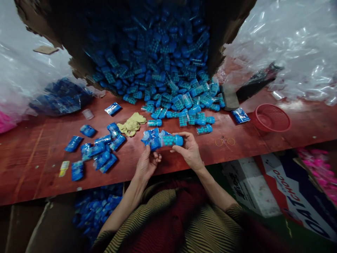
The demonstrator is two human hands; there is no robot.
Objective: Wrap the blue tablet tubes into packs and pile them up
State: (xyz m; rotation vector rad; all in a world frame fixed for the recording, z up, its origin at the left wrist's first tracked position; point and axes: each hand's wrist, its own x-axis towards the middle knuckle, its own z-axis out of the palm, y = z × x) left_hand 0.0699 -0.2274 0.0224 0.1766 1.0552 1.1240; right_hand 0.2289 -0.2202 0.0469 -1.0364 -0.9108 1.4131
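Note:
My right hand (191,151) grips the blue cap end of a small clear candy bottle (168,141) filled with teal balls. The bottle lies level over the table's front part. At its left end is a shiny blue printed wrapper (152,139), which my left hand (147,163) pinches by the lower edge, thumb up and the other fingers curled. Whether the bottle's end sits inside the wrapper I cannot tell. Just beyond, several similar bottles (204,129) lie loose. Left of my hands, a group of blue packets (97,149) rests on the red table (131,160).
A torn cardboard box (223,58) spills a heap of bottles. A crumpled yellow cloth (132,124) lies mid-table; at right stand a red plastic basket (272,118) and a blue packet (240,115). Clear plastic bags (286,42) flank the box. Below the table are more blue packets (98,211).

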